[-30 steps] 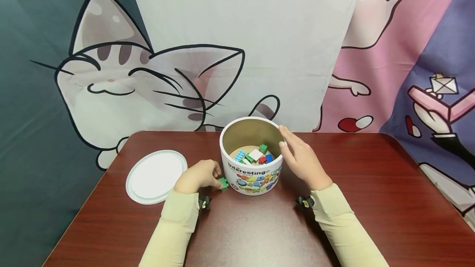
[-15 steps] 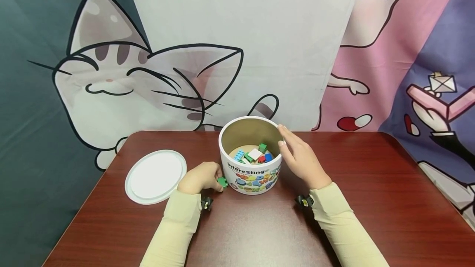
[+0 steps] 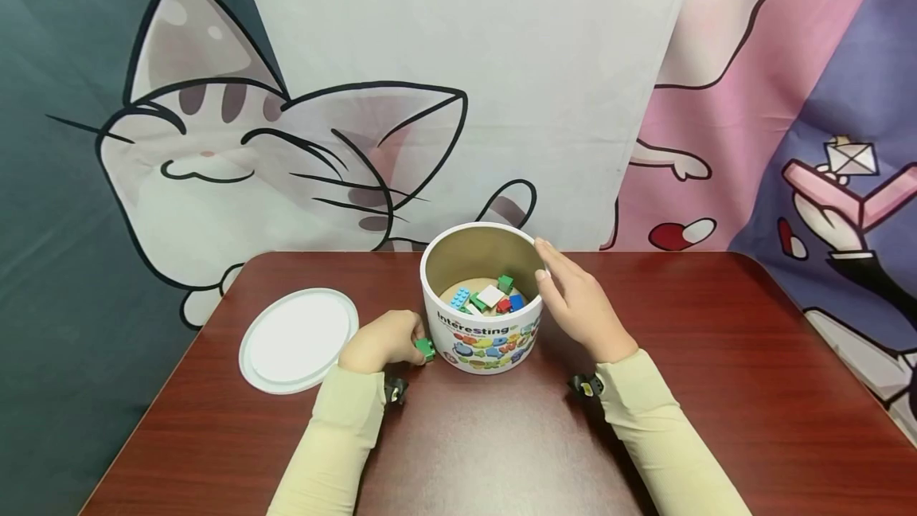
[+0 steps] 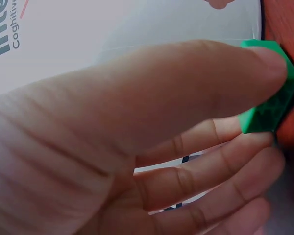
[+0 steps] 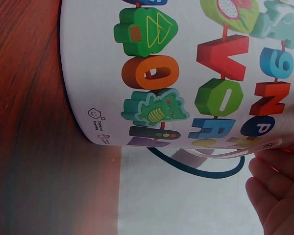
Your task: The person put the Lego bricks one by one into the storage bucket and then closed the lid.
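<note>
A round white tub with "Interesting" and colourful letter pictures printed on its side stands on the table. Inside it lie several small toy bricks, among them light blue, green, white, red and dark blue ones. Beside the tub's lower left side, my left hand pinches a green toy brick between thumb and fingers. In the left wrist view the thumb presses across this brick, whose hollow side shows. My right hand rests its extended fingers along the tub's right rim and outer wall.
A round white lid lies flat on the reddish-brown table, left of my left hand. Behind the table's far edge hangs a backdrop with cartoon animals.
The green brick, pinched in my left hand, has turned slightly and shifted a little left. My right hand stays at the tub. The head view has drifted slightly.
</note>
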